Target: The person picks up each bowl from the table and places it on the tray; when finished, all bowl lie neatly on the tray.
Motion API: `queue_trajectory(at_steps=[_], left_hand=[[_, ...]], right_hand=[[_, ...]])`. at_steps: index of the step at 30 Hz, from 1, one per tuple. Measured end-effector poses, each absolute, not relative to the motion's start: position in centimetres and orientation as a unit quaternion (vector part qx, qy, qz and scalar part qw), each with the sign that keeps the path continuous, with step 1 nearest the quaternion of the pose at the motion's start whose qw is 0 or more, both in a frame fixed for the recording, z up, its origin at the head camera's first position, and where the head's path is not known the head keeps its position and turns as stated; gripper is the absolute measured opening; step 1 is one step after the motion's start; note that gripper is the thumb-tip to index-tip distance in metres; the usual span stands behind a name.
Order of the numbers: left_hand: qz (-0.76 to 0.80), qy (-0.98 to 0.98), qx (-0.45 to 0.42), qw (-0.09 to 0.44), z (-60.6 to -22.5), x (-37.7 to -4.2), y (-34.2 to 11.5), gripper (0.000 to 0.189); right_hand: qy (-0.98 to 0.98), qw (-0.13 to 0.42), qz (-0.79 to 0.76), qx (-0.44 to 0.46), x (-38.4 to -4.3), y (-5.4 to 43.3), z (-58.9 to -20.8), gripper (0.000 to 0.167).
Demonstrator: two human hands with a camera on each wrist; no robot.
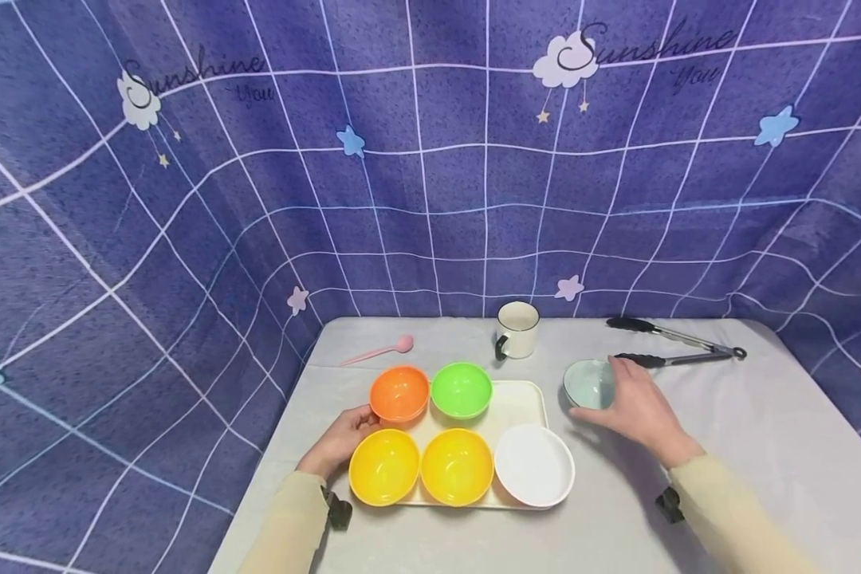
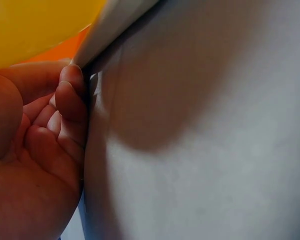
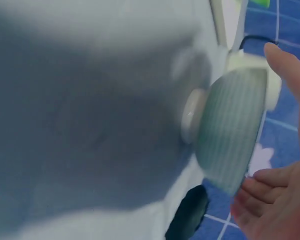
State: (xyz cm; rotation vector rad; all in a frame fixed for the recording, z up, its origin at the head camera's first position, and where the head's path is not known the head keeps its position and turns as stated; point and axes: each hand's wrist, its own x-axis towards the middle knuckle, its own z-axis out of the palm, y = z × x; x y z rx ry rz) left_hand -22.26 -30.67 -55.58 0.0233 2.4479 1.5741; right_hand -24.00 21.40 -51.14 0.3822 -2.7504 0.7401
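Note:
A white tray (image 1: 505,406) carries an orange bowl (image 1: 399,395), a green bowl (image 1: 462,391), two yellow bowls (image 1: 384,468) and a white bowl (image 1: 534,466). My left hand (image 1: 346,438) is at the tray's left side beside the orange bowl. In the left wrist view, curled fingers (image 2: 70,95) pinch the tray's edge. On the right, my right hand (image 1: 638,406) spreads around a pale blue bowl (image 1: 588,384) that stands upright on the table. The right wrist view shows fingertips (image 3: 245,195) right at its rim and the thumb apart from it.
A cream enamel mug (image 1: 518,331) with a dark handle stands behind the tray. Black-tipped tongs (image 1: 678,343) lie spread at the back right, and a pink spoon (image 1: 387,349) lies at the back left. A blue patterned curtain (image 1: 430,199) hangs behind the table.

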Motion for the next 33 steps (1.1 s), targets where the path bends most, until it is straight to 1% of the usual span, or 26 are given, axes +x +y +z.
queue_trajectory(at_steps=[6, 9, 15, 19, 25, 33], left_hand=[[0.532, 0.838, 0.005, 0.120, -55.6, -22.3, -30.4, 0.021], [0.526, 0.842, 0.006, 0.117, -55.6, -22.3, -30.3, 0.020], [0.529, 0.841, 0.015, 0.114, -55.6, -22.2, -30.6, 0.012], [0.527, 0.842, 0.014, 0.118, -55.5, -22.2, -30.6, 0.012], [0.530, 0.839, 0.006, 0.121, -55.6, -22.2, -30.5, 0.016], [0.533, 0.838, 0.008, 0.115, -55.6, -22.4, -30.7, 0.010]], right_hand=[[-0.950, 0.101, 0.274, 0.110, -24.7, 22.0, -52.0, 0.118], [-0.950, 0.094, 0.279, 0.103, -24.7, 22.0, -52.3, 0.119], [-0.948, 0.107, 0.281, 0.106, -24.9, 22.0, -52.7, 0.118], [-0.949, 0.112, 0.277, 0.105, -25.0, 22.1, -52.8, 0.117], [-0.951, 0.104, 0.271, 0.105, -25.2, 22.3, -52.3, 0.114], [-0.949, 0.120, 0.264, 0.127, -25.4, 21.5, -51.1, 0.107]])
